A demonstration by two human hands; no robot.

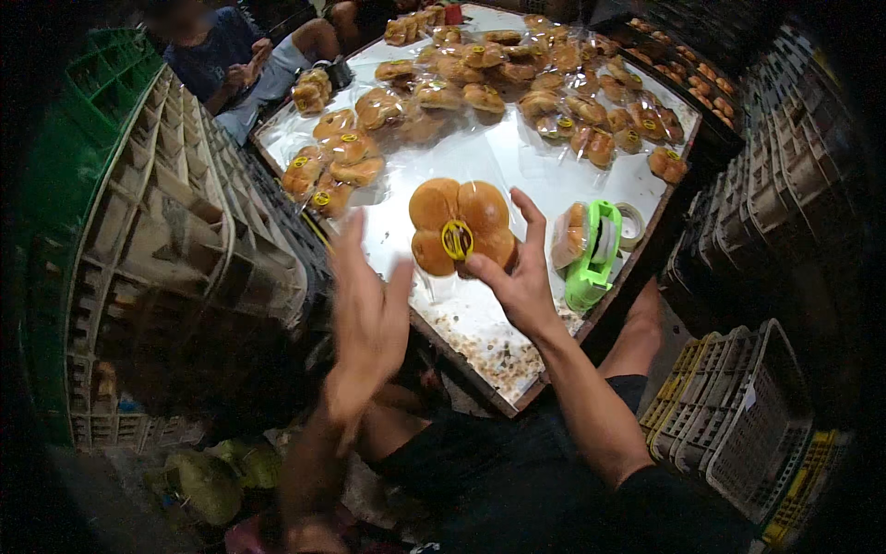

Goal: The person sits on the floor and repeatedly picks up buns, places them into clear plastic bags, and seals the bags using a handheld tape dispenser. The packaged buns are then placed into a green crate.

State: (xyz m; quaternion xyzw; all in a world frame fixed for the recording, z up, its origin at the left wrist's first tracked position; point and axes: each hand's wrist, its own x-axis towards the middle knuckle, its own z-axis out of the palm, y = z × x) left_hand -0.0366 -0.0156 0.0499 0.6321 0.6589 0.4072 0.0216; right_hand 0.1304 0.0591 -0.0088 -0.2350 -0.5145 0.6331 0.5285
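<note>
A four-lobed bread bun [484, 208] in a clear plastic bag with a yellow and black label lies before me over the white tabletop [394, 173]. My right hand [519, 270] touches its lower right side, thumb beside the label and fingers spread; whether it grips the bun is unclear. To the left, my left hand [370, 298] is blurred and raised, fingers apart, holding nothing. A green tape dispenser [592, 260] stands right of my right hand, with a small bagged bun [571, 235] against it and a tape roll [630, 225] beyond.
Bagged buns [457, 69] are heaped across the table's far half, with more bagged buns [332, 170] at the left. Stacked plastic crates [159, 228] flank the left side, and other crates [734, 408] stand at lower right. A person [214, 62] sits at upper left. Trays of buns [685, 69] lie beyond.
</note>
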